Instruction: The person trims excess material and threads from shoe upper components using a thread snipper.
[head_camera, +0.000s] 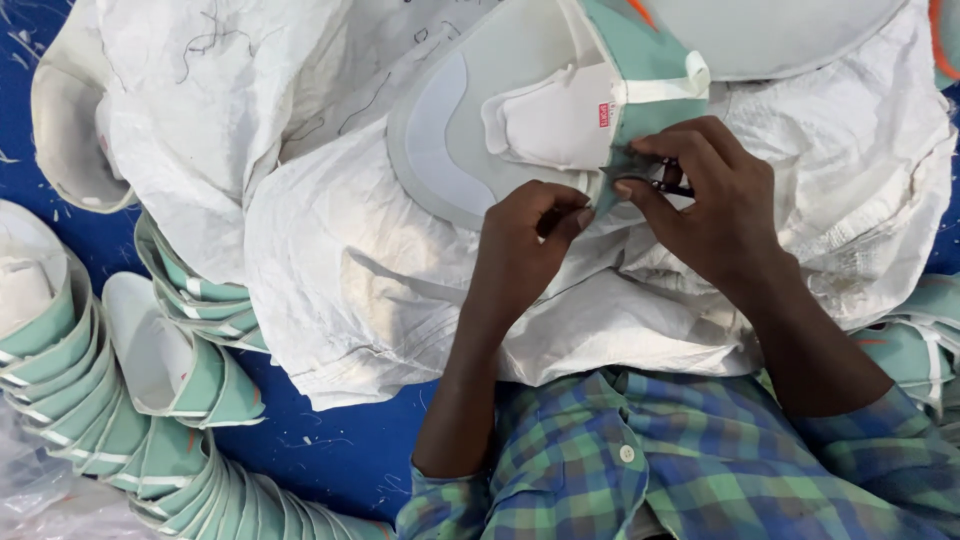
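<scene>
White sacking on blue floor carries the shoe upper (520, 130), lying far-left of both hands; right hand (715, 205) grips small scissors (655, 180) at its edge, left hand (520, 255) pinches the edge beside them.

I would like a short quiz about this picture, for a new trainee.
1. True or false: the right hand holds small thread snips.
2. What does the left hand touch? A) the grey and green shoe upper B) the stacked uppers C) the blue floor
3. Fill in: the upper lies on a white woven ____.

Key: 1 true; 2 A; 3 sack.
</scene>
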